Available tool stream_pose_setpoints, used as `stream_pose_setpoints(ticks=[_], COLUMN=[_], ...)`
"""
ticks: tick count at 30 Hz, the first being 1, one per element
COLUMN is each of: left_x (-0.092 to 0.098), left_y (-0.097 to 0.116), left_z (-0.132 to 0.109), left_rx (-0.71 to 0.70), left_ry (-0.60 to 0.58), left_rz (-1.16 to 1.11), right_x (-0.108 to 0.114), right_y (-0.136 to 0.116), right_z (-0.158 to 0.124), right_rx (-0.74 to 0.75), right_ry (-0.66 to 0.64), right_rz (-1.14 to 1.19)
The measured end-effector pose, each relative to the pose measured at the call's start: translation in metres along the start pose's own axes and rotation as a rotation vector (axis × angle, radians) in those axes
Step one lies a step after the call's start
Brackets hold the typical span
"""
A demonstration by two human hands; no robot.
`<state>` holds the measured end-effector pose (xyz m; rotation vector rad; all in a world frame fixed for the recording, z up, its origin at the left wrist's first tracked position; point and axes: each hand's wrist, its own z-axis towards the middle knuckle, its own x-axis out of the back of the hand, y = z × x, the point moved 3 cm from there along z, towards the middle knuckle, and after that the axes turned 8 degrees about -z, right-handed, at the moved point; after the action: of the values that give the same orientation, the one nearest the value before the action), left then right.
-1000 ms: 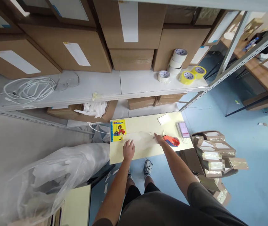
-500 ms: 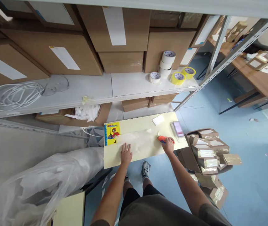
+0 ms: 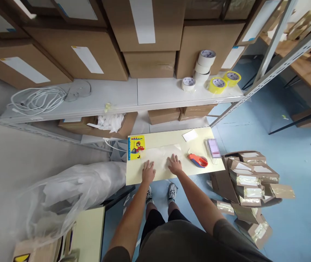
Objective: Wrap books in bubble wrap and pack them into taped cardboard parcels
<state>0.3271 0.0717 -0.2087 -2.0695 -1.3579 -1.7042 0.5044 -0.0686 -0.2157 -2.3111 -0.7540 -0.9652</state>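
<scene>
A translucent whitish sheet (image 3: 159, 154) lies flat on the pale yellow tabletop (image 3: 168, 136). My left hand (image 3: 148, 172) rests on its near left part, fingers spread. Toward the sheet's right side, my right hand (image 3: 175, 165) lies with fingers apart, holding nothing. A yellow illustrated book (image 3: 136, 147) sits at the table's left end, its right edge meeting the sheet. To the right of my right hand is an orange-and-blue tool with a loop handle (image 3: 198, 160), perhaps scissors. Farther right lies a blurred-out flat object (image 3: 213, 148).
A white card (image 3: 190, 135) lies at the table's back. Tape rolls (image 3: 217, 85) and a coiled white cable (image 3: 39, 100) sit on the shelf, before cardboard boxes (image 3: 151, 63). On the right, an open carton (image 3: 227, 180) of small boxes stands; a plastic-wrapped bundle (image 3: 95, 182) is left.
My right hand has let go of the orange-and-blue tool and moved left onto the sheet. The tool now lies on the table. My left hand stays on the sheet; the view has shifted.
</scene>
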Motion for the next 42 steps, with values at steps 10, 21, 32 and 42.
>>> stream_pose_setpoints(ticks=[10,21,32,42], left_x=[0.074,0.102,0.129,0.045], left_y=[-0.117,-0.200,-0.210,-0.091], left_z=[0.060,0.077,-0.006,-0.009], left_rx=[0.366,0.540,0.341,0.404], left_ry=[0.338,0.269,0.429,0.132], left_rz=[-0.279,-0.616,-1.312,-1.352], right_x=[-0.009,-0.034,0.004,0.020], right_y=[-0.067,-0.103,-0.174,-0.132], right_z=[0.009,0.017,0.009,-0.010], right_rx=[0.227,0.025,-0.050,-0.191], right_ry=[0.089,-0.035,0.145,0.232], right_rz=[-0.018,-0.085,0.607,1.213])
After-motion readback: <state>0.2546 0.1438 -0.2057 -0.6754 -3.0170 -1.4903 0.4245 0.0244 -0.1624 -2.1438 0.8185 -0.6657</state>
